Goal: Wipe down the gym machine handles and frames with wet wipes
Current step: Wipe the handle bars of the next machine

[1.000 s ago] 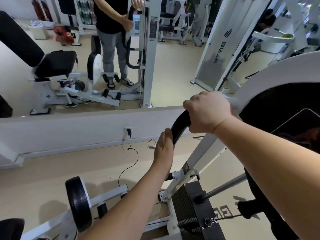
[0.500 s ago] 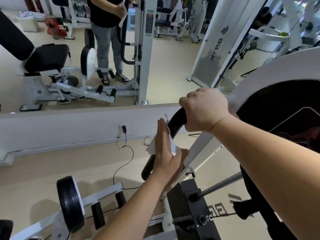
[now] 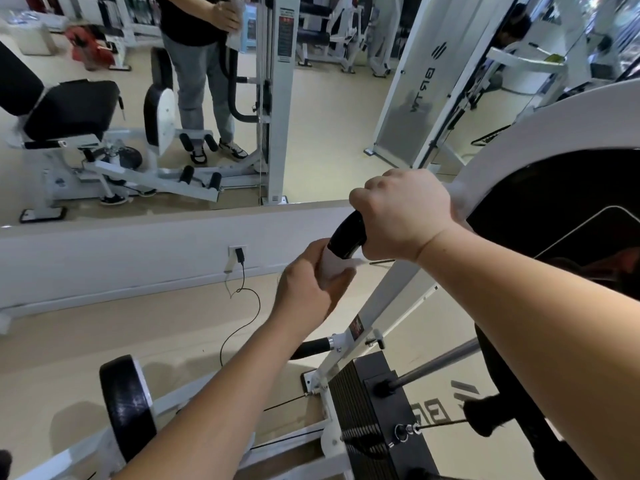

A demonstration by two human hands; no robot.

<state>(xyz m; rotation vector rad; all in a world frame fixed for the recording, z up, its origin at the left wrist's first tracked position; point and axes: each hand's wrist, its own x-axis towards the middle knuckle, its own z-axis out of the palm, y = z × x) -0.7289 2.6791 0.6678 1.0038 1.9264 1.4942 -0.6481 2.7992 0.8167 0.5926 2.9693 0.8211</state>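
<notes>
The left hand (image 3: 311,289) wraps a white wet wipe (image 3: 330,270) around the curved black rubber handle (image 3: 348,235), which runs up-right into the clenched right hand (image 3: 401,213) (steadying it).

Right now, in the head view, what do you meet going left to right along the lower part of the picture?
Black roller pad → left hand holding the wet wipe around the black handle → right hand gripping that handle higher up → weight stack.

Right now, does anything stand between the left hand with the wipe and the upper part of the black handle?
Yes. The right hand grips the black curved handle just above the left hand and its white wet wipe.
</notes>
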